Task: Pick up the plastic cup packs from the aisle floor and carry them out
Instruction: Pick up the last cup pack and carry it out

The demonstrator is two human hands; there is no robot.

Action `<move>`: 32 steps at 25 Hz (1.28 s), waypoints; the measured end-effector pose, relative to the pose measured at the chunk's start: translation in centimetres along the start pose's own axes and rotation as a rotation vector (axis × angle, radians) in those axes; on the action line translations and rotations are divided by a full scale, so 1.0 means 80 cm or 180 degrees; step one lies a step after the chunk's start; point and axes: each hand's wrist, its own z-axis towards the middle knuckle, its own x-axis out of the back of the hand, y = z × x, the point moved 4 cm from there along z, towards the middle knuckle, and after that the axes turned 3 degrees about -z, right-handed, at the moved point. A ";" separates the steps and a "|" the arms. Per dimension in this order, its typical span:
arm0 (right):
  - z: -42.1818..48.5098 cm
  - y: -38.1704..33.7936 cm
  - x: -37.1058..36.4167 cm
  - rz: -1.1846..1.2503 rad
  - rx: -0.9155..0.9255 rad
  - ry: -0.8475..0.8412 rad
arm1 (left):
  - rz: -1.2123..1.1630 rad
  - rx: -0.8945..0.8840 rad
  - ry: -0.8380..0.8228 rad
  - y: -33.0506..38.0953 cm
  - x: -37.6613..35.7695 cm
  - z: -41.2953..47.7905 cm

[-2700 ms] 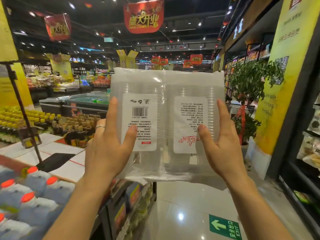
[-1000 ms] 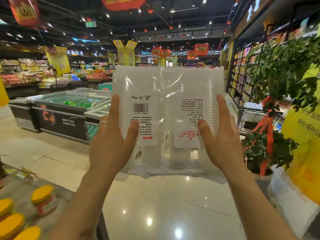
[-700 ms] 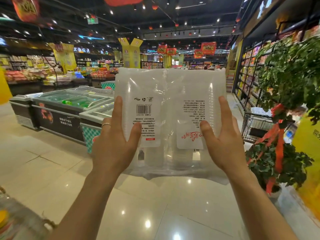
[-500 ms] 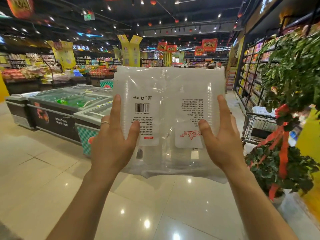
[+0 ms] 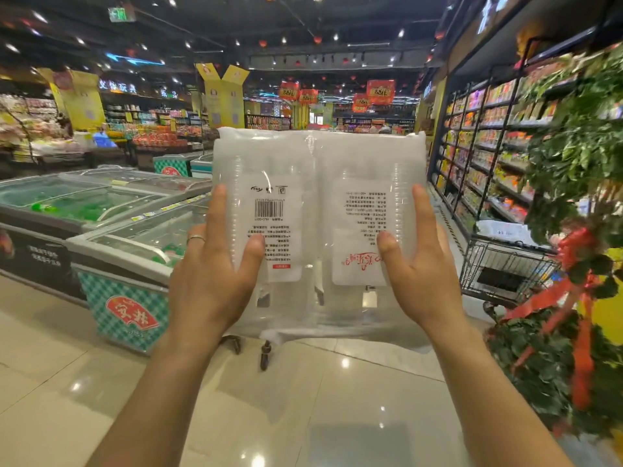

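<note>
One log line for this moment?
phase: carry | left hand + right hand: grip clear plastic cup packs at sides | packs: held up ahead

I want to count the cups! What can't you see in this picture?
Head view:
Cup count: wrap on the packs is foggy.
Most fingers of left hand and right hand: behind the packs.
Label print: too small.
Cart: partly behind the plant, which the right edge cuts off.

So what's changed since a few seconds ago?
The person has walked on: the bottle displays at left are gone from view, the freezers are now close on the left, the shopping cart and potted plant nearer on the right. The left hand and right hand hold the cup packs up just as before.
</note>
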 end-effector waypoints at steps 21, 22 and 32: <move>0.405 0.197 -0.344 0.0434 0.0196 -0.0226 | 0.0367 0.0242 0.0053 -0.175 -0.331 0.347; 0.430 0.213 -0.365 0.0475 0.0218 -0.0274 | 0.0419 0.0283 0.0081 -0.183 -0.355 0.365; 0.684 0.368 -0.539 0.0788 0.0237 -0.0653 | 0.0878 0.0822 0.0114 -0.234 -0.581 0.546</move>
